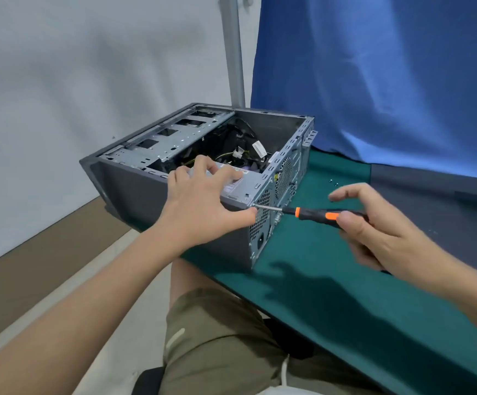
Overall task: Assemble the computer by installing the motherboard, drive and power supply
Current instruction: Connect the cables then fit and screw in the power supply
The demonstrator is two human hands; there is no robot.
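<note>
In the head view, one computer case (134, 192) is lying open side up at the ten o'clock end of the green table (317, 280). One silver power supply (236, 187) is sitting inside its near rear corner. The left hand (200, 201) is lying open across that corner, with spread fingers pressing on the power supply and the thumb bracing the rear edge. The right hand (374, 232) is coming in from four o'clock and pinching the handle of the one black-and-orange screwdriver (317, 213), its index finger lifted clear. The tip is meeting a screw point at the top rear corner of the case, just beside the left thumb. This is likely the fastening of the power supply. If the tip is sitting askew, it could slip out and jab the thumb or chew up the screw head. If the left hand eases off, the power supply could shift and its holes could stop lining up. A loose bundle of cables (240, 149) is crowding the middle of the case, hiding whether a motherboard is fitted. Two small screws (333, 182) are lying loose on the table at two o'clock from the tip, where they could roll away.
</note>
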